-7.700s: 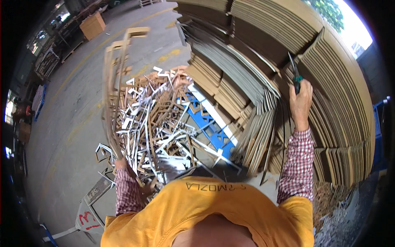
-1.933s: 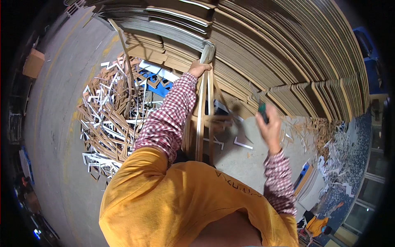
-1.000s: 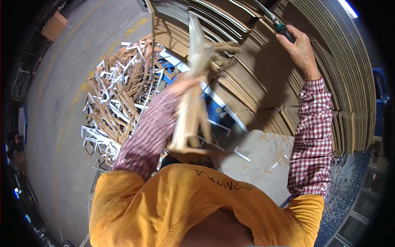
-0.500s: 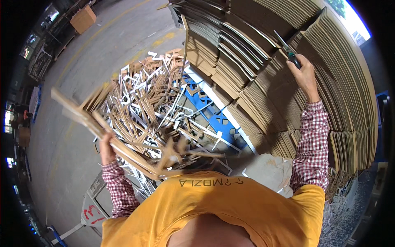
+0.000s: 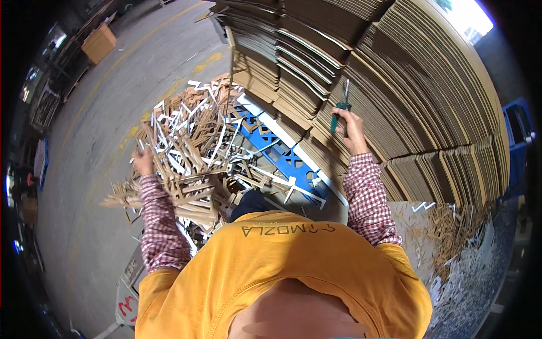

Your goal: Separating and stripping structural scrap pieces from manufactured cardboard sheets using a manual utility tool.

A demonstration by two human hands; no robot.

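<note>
My right hand [image 5: 352, 130] is closed around a green-handled hand tool [image 5: 341, 113] with a narrow metal tip pointing away from me; its exact kind is hard to make out. It is held just above the tall stacks of brown cardboard sheets [image 5: 389, 107]. To the left, my left hand [image 5: 144, 161] has its fingers apart and nothing visible in them, at the edge of a heap of cardboard offcuts [image 5: 186, 135] in brown and white. A bundle of brown cardboard strips [image 5: 164, 198], slightly blurred, lies below that hand, beside my forearm.
A blue plastic pallet [image 5: 282, 152] lies under the cardboard stacks, with offcuts spilling onto it. More scraps [image 5: 451, 237] cover the floor at the right. A grey metal frame with red marks [image 5: 125, 302] stands at the lower left. A cardboard box [image 5: 99, 43] sits far left.
My left hand has let go of the long cardboard strips, which have dropped onto the heap. My right hand has moved left and nearer to me with the green-handled tool.
</note>
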